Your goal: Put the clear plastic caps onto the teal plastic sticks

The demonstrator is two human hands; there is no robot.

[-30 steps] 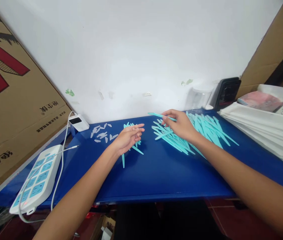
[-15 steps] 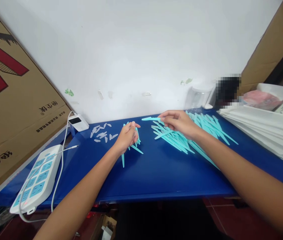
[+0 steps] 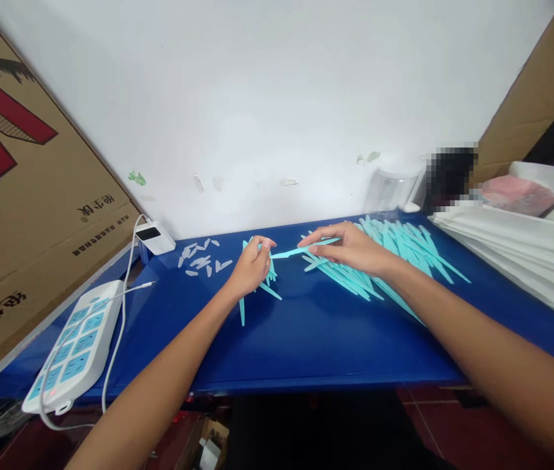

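My right hand (image 3: 350,248) pinches one teal plastic stick (image 3: 301,250) and holds it level, its pale tip pointing left. My left hand (image 3: 252,264) is curled, thumb and forefinger closed at that tip, above a small heap of teal sticks (image 3: 257,287) on the blue table (image 3: 306,339). A large pile of the same teal sticks (image 3: 394,251) lies under and behind my right hand. Small clear plastic caps (image 3: 201,258) are scattered to the left of my left hand.
A white power strip (image 3: 74,346) with a cable lies at the table's left end, beside a white charger (image 3: 154,236). Cardboard boxes (image 3: 22,196) lean at left. White stacked bags (image 3: 511,254) and a clear jar (image 3: 394,189) sit at right.
My right hand lifted one stick from the big pile and carried it left. My left hand closed from open fingers and now meets the stick's tip.
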